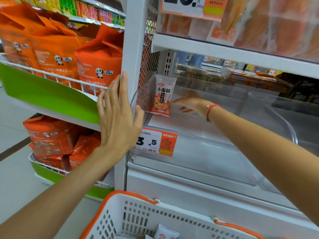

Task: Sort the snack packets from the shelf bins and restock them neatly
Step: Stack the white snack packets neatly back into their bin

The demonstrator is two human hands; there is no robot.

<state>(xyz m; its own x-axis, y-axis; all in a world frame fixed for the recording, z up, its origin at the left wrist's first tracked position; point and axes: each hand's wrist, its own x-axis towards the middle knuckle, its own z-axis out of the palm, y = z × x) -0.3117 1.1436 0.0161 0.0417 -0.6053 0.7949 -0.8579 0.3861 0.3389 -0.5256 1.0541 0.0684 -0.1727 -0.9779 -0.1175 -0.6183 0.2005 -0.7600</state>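
Note:
A white and orange snack packet [162, 96] stands upright at the left end of a clear plastic shelf bin [215, 135], leaning against the bin's side wall. My right hand [189, 103] reaches into the bin just right of the packet, fingers relaxed and pointing toward it, holding nothing. My left hand [119, 111] lies flat with straight fingers against the white shelf upright [133, 49], its thumb touching the bin's clear left edge. A white basket with orange rim [138, 216] sits below, with a few small packets [165, 232] inside.
Large orange noodle bags [96, 56] fill wire racks to the left. An orange price tag [155, 142] hangs on the bin front. More packaged snacks [241, 78] lie behind the bin, and another clear bin [259, 23] sits above.

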